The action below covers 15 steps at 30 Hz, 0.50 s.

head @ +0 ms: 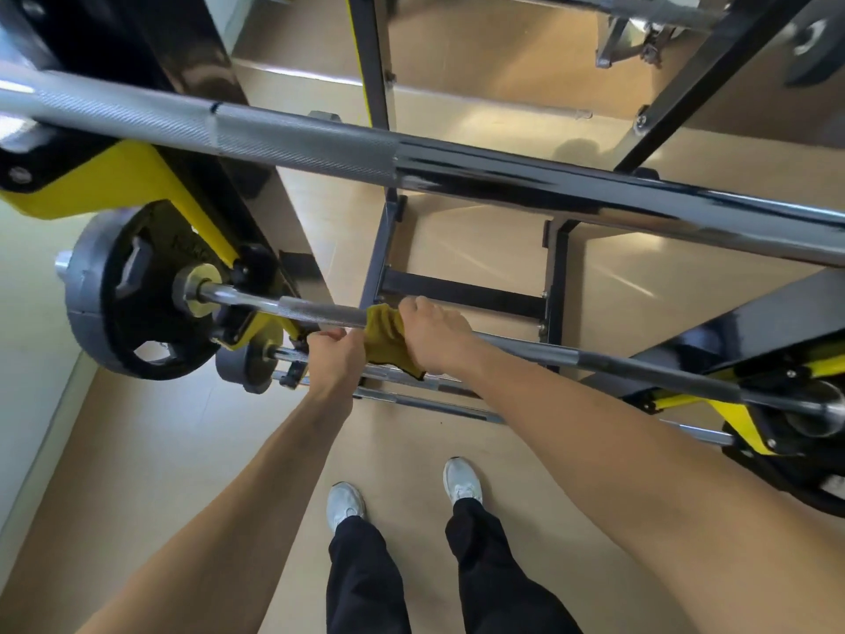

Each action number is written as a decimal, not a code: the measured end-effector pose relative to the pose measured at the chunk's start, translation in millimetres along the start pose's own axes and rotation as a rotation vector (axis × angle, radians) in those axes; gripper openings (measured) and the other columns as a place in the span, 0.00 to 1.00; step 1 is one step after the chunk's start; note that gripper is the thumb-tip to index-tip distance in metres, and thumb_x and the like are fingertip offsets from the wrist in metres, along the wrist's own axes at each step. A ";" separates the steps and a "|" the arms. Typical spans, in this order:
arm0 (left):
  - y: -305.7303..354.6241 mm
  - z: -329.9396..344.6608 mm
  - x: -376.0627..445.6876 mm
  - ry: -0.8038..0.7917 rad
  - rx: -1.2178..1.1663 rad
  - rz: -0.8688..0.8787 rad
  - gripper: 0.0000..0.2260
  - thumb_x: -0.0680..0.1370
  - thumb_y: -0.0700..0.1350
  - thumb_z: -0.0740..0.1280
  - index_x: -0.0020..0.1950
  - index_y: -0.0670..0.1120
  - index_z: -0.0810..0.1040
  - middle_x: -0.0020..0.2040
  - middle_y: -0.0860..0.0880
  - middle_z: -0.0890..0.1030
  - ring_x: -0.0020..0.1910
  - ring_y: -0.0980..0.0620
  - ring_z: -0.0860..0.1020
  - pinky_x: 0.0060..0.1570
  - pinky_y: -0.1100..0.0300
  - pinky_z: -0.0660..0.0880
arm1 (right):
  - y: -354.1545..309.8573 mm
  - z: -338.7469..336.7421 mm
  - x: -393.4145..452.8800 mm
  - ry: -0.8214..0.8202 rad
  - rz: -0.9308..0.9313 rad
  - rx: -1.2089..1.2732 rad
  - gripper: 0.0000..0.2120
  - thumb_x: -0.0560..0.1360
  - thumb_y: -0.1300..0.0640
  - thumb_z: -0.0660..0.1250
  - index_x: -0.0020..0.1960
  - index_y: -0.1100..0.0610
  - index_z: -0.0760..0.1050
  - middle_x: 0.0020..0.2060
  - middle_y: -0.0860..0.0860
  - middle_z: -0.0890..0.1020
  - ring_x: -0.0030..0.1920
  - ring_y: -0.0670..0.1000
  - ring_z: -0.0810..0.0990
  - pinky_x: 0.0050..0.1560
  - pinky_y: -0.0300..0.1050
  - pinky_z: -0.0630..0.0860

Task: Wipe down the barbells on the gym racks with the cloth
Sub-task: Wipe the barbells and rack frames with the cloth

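Right hand (432,334) curled over a yellow cloth (384,338) wrapped around the lower barbell (320,312), with the left hand (336,354) just beside it, pinching the cloth's left edge. The barbell lies across the yellow-and-black rack (256,322), a black weight plate (119,290) on its left end. A second barbell (411,167) crosses above, nearer the camera.
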<state>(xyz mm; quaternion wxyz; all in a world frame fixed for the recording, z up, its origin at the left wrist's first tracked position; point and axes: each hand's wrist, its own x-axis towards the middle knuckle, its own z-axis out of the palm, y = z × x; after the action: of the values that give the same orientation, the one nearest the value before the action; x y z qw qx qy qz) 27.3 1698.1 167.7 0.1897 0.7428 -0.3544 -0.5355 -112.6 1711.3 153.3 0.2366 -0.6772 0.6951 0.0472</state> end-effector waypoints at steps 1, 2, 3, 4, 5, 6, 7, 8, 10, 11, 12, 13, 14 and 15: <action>-0.5 6.0 -4.6 -0.028 0.018 0.001 0.13 0.74 0.44 0.66 0.57 0.40 0.76 0.50 0.38 0.80 0.46 0.46 0.79 0.43 0.55 0.79 | 6.8 -0.7 -2.7 -0.021 0.028 -0.006 0.19 0.78 0.54 0.66 0.66 0.56 0.66 0.57 0.55 0.76 0.55 0.56 0.77 0.55 0.55 0.72; -0.5 11.4 -9.5 -0.055 0.036 0.009 0.10 0.75 0.43 0.64 0.54 0.39 0.76 0.48 0.38 0.80 0.44 0.47 0.77 0.41 0.57 0.77 | 13.6 -1.5 -5.5 -0.041 0.054 -0.015 0.18 0.78 0.54 0.65 0.65 0.55 0.67 0.56 0.54 0.78 0.54 0.56 0.78 0.57 0.56 0.71; -0.2 16.5 -15.1 -0.078 0.054 0.013 0.08 0.77 0.41 0.63 0.52 0.38 0.76 0.45 0.39 0.78 0.44 0.47 0.76 0.39 0.58 0.75 | 21.0 -3.7 -9.3 -0.059 0.073 -0.022 0.17 0.78 0.53 0.64 0.65 0.55 0.67 0.55 0.53 0.79 0.53 0.56 0.78 0.58 0.57 0.69; -1.7 21.2 -18.4 -0.090 0.068 0.015 0.08 0.77 0.40 0.62 0.53 0.38 0.77 0.44 0.41 0.77 0.44 0.48 0.75 0.38 0.59 0.73 | 29.2 -6.2 -14.0 -0.080 0.085 -0.024 0.16 0.78 0.53 0.63 0.64 0.55 0.67 0.54 0.52 0.79 0.52 0.55 0.78 0.58 0.57 0.68; -3.4 26.2 -21.4 -0.099 0.076 0.008 0.10 0.78 0.40 0.62 0.55 0.37 0.76 0.44 0.42 0.76 0.44 0.48 0.75 0.37 0.59 0.72 | 37.6 -9.2 -20.6 -0.101 0.085 -0.020 0.17 0.78 0.52 0.63 0.64 0.55 0.67 0.53 0.51 0.79 0.52 0.55 0.78 0.59 0.58 0.67; -4.8 31.2 -24.9 -0.101 0.084 0.004 0.11 0.78 0.40 0.62 0.58 0.37 0.75 0.45 0.42 0.76 0.44 0.48 0.75 0.36 0.59 0.72 | 46.9 -11.4 -27.7 -0.120 0.080 -0.009 0.17 0.78 0.51 0.63 0.64 0.55 0.66 0.53 0.51 0.79 0.52 0.55 0.78 0.59 0.58 0.67; -4.9 36.2 -29.7 -0.100 0.096 0.005 0.11 0.79 0.40 0.62 0.59 0.37 0.75 0.46 0.42 0.76 0.43 0.49 0.75 0.36 0.60 0.72 | 56.0 -13.3 -35.7 -0.138 0.072 0.005 0.18 0.78 0.50 0.63 0.65 0.55 0.66 0.52 0.51 0.78 0.51 0.54 0.78 0.59 0.58 0.66; -5.6 41.7 -33.1 -0.096 0.106 0.008 0.11 0.79 0.40 0.62 0.60 0.38 0.75 0.47 0.43 0.77 0.43 0.50 0.75 0.35 0.60 0.72 | 65.1 -14.1 -43.0 -0.148 0.067 0.018 0.19 0.78 0.49 0.63 0.65 0.54 0.65 0.51 0.50 0.78 0.51 0.54 0.78 0.60 0.58 0.66; -6.1 53.6 -40.4 -0.109 0.117 0.007 0.11 0.80 0.40 0.61 0.59 0.38 0.76 0.48 0.42 0.78 0.43 0.50 0.76 0.36 0.60 0.73 | 81.6 -14.0 -57.2 -0.133 0.059 0.023 0.19 0.78 0.48 0.64 0.64 0.54 0.65 0.52 0.51 0.78 0.52 0.53 0.78 0.61 0.59 0.67; -4.9 60.0 -45.9 -0.117 0.119 0.011 0.09 0.80 0.39 0.61 0.57 0.38 0.76 0.48 0.42 0.78 0.43 0.49 0.77 0.37 0.60 0.73 | 88.6 -13.3 -64.0 -0.116 0.055 0.026 0.18 0.78 0.48 0.64 0.63 0.54 0.66 0.52 0.51 0.78 0.52 0.54 0.78 0.61 0.60 0.67; -4.1 66.4 -51.0 -0.120 0.117 0.019 0.07 0.80 0.39 0.60 0.55 0.40 0.76 0.48 0.42 0.79 0.43 0.49 0.77 0.38 0.60 0.74 | 95.0 -11.7 -70.0 -0.093 0.050 0.033 0.17 0.78 0.49 0.65 0.63 0.53 0.66 0.53 0.51 0.78 0.52 0.54 0.78 0.62 0.60 0.66; -3.5 72.4 -56.1 -0.120 0.110 0.021 0.05 0.80 0.38 0.60 0.52 0.41 0.76 0.48 0.42 0.79 0.43 0.49 0.77 0.40 0.58 0.75 | 100.9 -10.4 -76.0 -0.069 0.046 0.043 0.16 0.78 0.50 0.65 0.62 0.53 0.66 0.53 0.51 0.77 0.52 0.54 0.77 0.62 0.60 0.66; -2.8 78.6 -60.3 -0.118 0.105 0.021 0.04 0.80 0.38 0.61 0.50 0.42 0.75 0.48 0.42 0.79 0.43 0.50 0.77 0.43 0.57 0.76 | 107.1 -8.4 -82.5 -0.040 0.043 0.056 0.14 0.78 0.51 0.64 0.62 0.53 0.66 0.54 0.51 0.77 0.52 0.53 0.77 0.63 0.60 0.65; -2.6 84.5 -63.4 -0.122 0.107 0.019 0.04 0.80 0.39 0.61 0.50 0.43 0.75 0.49 0.42 0.80 0.43 0.50 0.77 0.44 0.57 0.77 | 114.1 -6.3 -89.2 -0.005 0.041 0.067 0.13 0.79 0.52 0.64 0.61 0.52 0.66 0.54 0.51 0.76 0.53 0.53 0.76 0.63 0.60 0.65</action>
<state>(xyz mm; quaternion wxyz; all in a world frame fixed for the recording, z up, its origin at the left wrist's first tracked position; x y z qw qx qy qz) -61.5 1754.3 177.9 0.1329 0.7144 -0.4004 -0.5583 -226.8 1799.9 164.9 0.2596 -0.6545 0.7094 0.0305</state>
